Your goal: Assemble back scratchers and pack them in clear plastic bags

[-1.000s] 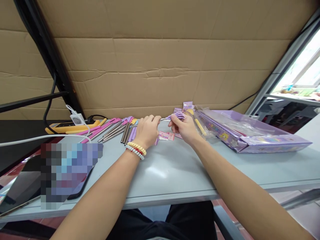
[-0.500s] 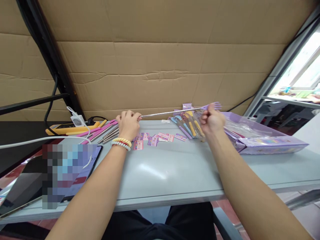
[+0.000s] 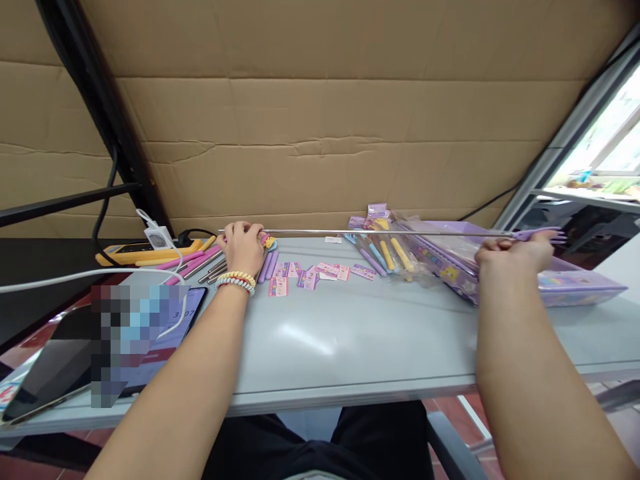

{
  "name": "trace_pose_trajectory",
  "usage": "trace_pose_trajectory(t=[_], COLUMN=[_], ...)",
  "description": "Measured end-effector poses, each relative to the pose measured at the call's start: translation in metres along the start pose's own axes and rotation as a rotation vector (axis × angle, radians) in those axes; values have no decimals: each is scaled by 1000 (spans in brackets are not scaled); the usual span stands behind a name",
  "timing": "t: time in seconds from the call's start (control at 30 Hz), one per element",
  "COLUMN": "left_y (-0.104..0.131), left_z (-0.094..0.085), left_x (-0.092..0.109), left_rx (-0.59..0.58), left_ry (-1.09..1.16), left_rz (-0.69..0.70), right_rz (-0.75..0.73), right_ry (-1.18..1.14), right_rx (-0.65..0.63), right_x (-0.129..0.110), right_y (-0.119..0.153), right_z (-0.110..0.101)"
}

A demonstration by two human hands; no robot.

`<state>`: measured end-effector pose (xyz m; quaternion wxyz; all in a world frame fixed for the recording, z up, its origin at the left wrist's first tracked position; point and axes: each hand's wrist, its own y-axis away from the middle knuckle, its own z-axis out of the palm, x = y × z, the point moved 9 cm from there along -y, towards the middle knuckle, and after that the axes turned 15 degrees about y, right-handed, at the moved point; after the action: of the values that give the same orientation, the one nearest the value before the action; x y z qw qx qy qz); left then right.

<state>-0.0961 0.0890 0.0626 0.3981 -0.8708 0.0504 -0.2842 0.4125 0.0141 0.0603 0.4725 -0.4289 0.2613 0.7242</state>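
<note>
A long thin metal rod (image 3: 380,233) with a purple hand-shaped end (image 3: 543,234) stretches level above the grey table. At that purple end, my right hand (image 3: 517,252) is closed around it, over the purple box. My left hand (image 3: 243,248) is at the rod's other end, fingers bent over it and above a pile of metal tubes (image 3: 215,268) and purple handles (image 3: 269,267); what its fingertips grip is hidden. Several small printed cards (image 3: 307,277) lie between the hands. Yellow, blue and purple hand-ended sticks (image 3: 387,255) lie by the box, partly in clear plastic.
The open purple box (image 3: 580,283) stands at the right. On the left are a tablet (image 3: 195,307) with a white cable, a yellow device (image 3: 145,252) and pink sticks (image 3: 187,267). A cardboard wall (image 3: 325,120) rises behind the table (image 3: 350,347).
My right hand has moved right with the purple end, and far more of the rod shows between my hands. My left hand has shifted slightly left, uncovering purple handles beside it.
</note>
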Motion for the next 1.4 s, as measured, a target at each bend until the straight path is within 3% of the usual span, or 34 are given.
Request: trace_pose_trajectory(t=[0.1,0.43,0.57,0.7,0.73,0.87,0.97,1.07,1.4], left_y=[-2,-6,-2,8,12,30,37,39,42], left_z=[0,7,23,25,24,23,22,22,23], left_x=[-1,-8,22,64,75,118,129,129,128], left_rx=[-10,-138,-310,-331,-321,-274,-243,-233,-238], left_ry=[27,55,123,179,183,180,132,108,129], left_rz=[1,-5,137,226,247,344,371,386,415], right_rz=[111,98,3,-120,-153,-297,-374,-399,-171], right_ry=[-133,-111,-40,-3,7,223,296,361,349], right_rx=[91,15,-162,-377,-454,-973,-1052,-1073,-1149], right_x=[11,11,7,11,15,39,50,55,80], right_y=[6,20,45,95,111,194,219,220,214], right_z=[-5,8,40,77,86,128,131,131,135])
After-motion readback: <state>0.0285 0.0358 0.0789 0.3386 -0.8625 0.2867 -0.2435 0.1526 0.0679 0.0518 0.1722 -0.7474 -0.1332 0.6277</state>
